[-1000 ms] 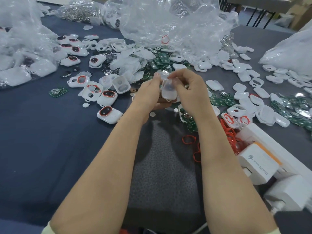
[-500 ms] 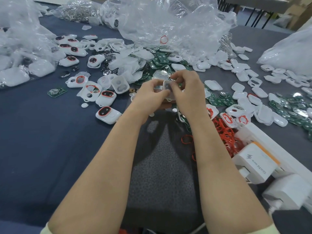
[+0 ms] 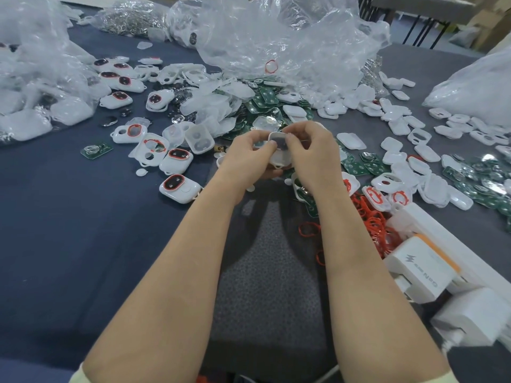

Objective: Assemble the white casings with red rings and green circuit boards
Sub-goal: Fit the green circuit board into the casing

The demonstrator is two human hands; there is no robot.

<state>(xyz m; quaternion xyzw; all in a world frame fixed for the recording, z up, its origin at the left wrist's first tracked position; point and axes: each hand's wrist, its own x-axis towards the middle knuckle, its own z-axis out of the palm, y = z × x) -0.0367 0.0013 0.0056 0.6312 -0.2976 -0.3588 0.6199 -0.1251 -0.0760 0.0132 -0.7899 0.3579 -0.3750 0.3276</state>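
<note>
Dark blue tabletop (image 3: 69, 230), crowded with small parts. Grey speckled mat (image 3: 265, 272) on it, just nearer than the held white casing (image 3: 279, 152). Beyond the casing, a big crumpled clear plastic bag (image 3: 290, 37), with a heap of green circuit boards (image 3: 265, 99) and loose translucent covers (image 3: 215, 106) at its foot. Far left of the casing, another clear bag (image 3: 33, 78) stuffed with white parts; far right of it, a third bag (image 3: 475, 87).

Left of the casing, several finished casings with red rings, the closest one (image 3: 179, 187) flat on the cloth, and a lone circuit board (image 3: 96, 150) farther left. Right of the casing, plain white shells (image 3: 351, 140) and more scattered boards (image 3: 470, 178). Right of the casing and nearer, a tangle of red rings (image 3: 370, 219), then a white power strip (image 3: 442, 230) carrying white chargers (image 3: 420, 269). Far beyond the casing to the right, dark metal furniture legs (image 3: 420, 29) and cardboard boxes (image 3: 495, 17).

Both forearms bare, stretched forward over the mat, meeting at the casing. Fingers of the left hand (image 3: 246, 158) curled around the casing's left edge, thumb pressed on its upper face. Fingers of the right hand (image 3: 312, 156) curled around its right edge, fingertips (image 3: 289, 138) pinching the top rim. Casing gripped between both hands, dark opening showing between the fingers. Impossible to tell whether a ring or a board sits inside.
</note>
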